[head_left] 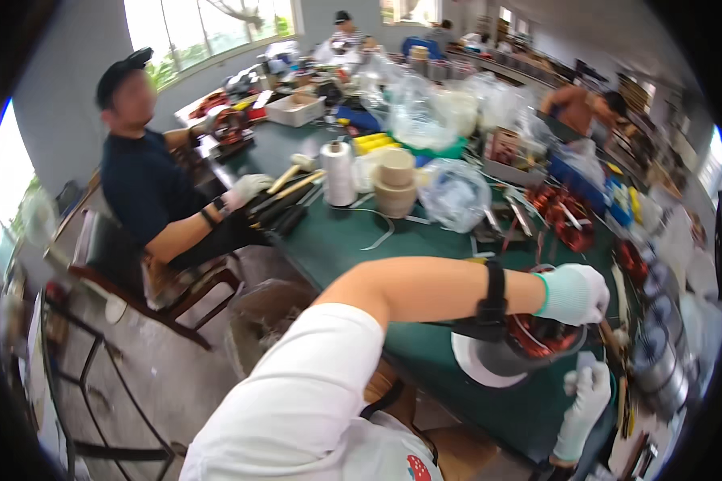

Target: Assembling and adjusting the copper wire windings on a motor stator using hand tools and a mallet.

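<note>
In front of me on the green table (pixel 425 361) stands a dark grey motor stator (pixel 497 357) with red copper windings (pixel 549 337) inside, next to a white round base. My left arm reaches across above it. My left hand (pixel 576 293), in a white knit glove with a green cuff, is at the stator's far right rim, its fingers curled downward and their tips hidden. My right hand (pixel 586 407), also gloved, is just right of the stator with bent fingers. A small pale flat piece (pixel 586 360) shows at its fingertips; its kind is unclear.
Several metal cylinders (pixel 658 353) line the right edge. Copper coils (pixel 565 216) lie beyond my hands. A thread cone (pixel 339 175), stacked beige tape rolls (pixel 395 180) and plastic bags (pixel 433 112) fill the far table. A seated co-worker (pixel 156 168) handles wooden-handled tools at the left.
</note>
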A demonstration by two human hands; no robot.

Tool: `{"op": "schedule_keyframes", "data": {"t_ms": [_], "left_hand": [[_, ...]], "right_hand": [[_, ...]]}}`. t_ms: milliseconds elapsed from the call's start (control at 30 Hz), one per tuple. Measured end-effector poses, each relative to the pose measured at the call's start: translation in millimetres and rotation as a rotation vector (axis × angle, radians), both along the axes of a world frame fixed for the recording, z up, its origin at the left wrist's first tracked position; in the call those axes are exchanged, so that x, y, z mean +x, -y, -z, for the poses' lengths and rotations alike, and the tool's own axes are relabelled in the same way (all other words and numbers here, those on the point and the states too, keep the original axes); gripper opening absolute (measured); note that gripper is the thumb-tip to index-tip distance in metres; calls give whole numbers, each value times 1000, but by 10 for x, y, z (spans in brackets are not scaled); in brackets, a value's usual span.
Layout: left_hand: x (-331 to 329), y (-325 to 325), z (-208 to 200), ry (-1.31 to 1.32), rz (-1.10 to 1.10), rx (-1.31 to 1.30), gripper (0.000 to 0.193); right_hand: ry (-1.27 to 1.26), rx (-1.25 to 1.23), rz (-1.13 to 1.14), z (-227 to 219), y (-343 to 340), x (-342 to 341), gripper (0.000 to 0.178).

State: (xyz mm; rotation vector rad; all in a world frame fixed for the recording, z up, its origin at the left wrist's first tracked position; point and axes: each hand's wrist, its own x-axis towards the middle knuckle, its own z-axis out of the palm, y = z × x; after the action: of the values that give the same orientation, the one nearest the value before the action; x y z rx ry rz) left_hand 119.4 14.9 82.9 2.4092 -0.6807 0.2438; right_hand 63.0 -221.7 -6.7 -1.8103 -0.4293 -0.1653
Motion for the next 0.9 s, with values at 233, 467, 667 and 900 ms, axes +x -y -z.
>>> {"op": "schedule_keyframes", "data": {"t_ms": [233,467,667,900], "left_hand": [[-116,-143,190,-195,-42,-588,18],[-57,90,-320,-111,90,-970,9],[-7,52,-988,326,181,-1058,16],[-597,-852,-1440,1074,40,-888,30]], "right_hand": [[-55,109,-19,398,-22,174,29],[-161,110,-43,429,188,244,34],[-152,171,-86,294,226,40,20],[-300,418,-117,112,-41,-132,21]]}}
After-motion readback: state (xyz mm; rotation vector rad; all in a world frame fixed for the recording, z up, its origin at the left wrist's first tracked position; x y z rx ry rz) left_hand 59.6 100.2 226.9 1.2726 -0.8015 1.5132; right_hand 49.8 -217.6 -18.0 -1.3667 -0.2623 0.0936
